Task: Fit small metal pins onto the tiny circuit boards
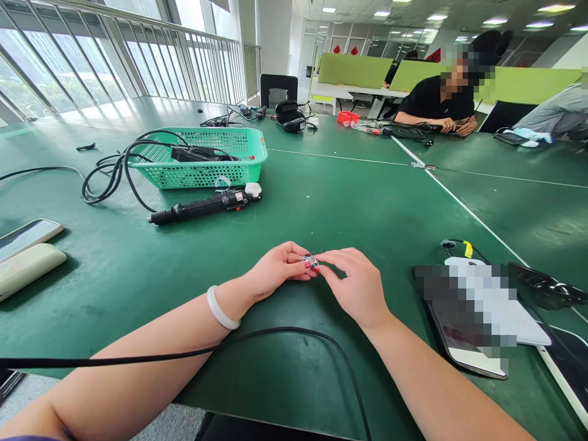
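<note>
A small silver-and-dark metal part (311,261) is held between my hands above the green table; it is too small to tell its kind. My left hand (278,268) pinches it between thumb and fingers, and a white band circles that wrist. From the other side, my right hand (358,283) meets the part with thumb and index finger in a pinch. A black cable (294,329) passes across my left forearm and bends down toward the table's near edge.
Beyond my hands lie an electric screwdriver (202,206) and a green mesh basket (184,176) with corded tools. Phones (32,251) rest at left; a tablet (480,361) and sunglasses (546,285) at right. Across the table a person (434,101) sits near cables and a red tray (348,117).
</note>
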Motion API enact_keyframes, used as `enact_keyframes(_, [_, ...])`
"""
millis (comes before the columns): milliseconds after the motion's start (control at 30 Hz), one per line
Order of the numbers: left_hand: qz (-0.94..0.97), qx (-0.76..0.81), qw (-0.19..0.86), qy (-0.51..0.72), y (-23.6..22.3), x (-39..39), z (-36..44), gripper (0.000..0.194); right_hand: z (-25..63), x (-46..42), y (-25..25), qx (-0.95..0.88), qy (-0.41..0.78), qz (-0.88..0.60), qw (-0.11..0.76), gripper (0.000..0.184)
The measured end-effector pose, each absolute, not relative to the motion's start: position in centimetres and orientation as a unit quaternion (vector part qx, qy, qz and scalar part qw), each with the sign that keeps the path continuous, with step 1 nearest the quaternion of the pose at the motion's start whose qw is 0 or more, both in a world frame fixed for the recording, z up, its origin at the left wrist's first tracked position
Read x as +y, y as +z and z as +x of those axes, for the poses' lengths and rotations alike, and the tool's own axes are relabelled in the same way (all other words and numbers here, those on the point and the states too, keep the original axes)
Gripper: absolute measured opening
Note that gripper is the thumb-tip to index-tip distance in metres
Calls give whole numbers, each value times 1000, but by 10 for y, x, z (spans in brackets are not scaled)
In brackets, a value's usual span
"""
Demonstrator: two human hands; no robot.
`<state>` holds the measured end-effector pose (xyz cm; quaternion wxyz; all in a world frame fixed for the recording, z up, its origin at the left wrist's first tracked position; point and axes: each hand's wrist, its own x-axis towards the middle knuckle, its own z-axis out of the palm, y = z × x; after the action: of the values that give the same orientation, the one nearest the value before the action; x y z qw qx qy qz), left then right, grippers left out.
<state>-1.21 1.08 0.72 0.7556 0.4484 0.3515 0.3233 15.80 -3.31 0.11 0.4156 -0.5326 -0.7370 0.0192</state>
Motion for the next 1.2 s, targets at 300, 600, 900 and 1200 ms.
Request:
enact_keyframes(300, [447,351,756,324,7,10,-12,30,157,-33,2,-740,25,-529,415,13])
enact_keyframes(600, [474,350,735,336,2,12,-10,27,160,-30,-4,-734,-4,-532,423,15])
enact_keyframes(900, [483,369,712,350,1,14,-10,27,164,-21,-8,-762,7,-528,376,17])
enact_keyframes(1200, [502,379,703,333,4,13,-11,39,165,-18,-8,-750,15,-539,383,16])
